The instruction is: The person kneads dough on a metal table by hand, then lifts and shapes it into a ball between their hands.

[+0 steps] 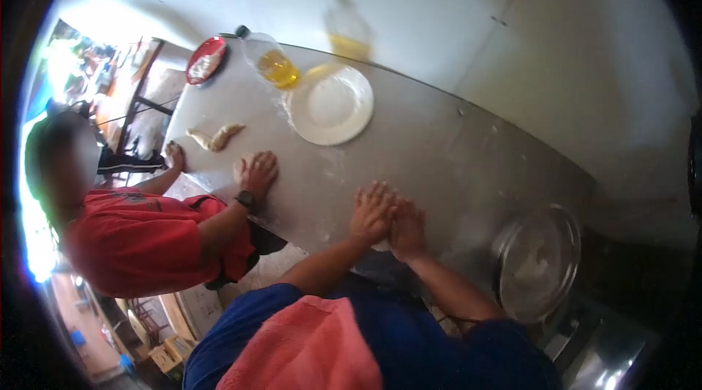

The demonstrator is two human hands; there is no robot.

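Note:
Near the front edge of the grey table, my left hand and my right hand are side by side and touching. The fingers of both are stretched out, and no object shows in either. Beyond them stands a white plate with white powder on it. Touching or close to its upper left rim is a clear bottle with yellow liquid. A twisted piece of dough lies on the table to the left.
At the left, a person in a red shirt has one hand over pale dough and the other at the table edge. A red dish is at the far left corner, a clear round dish at the right. A wall runs behind.

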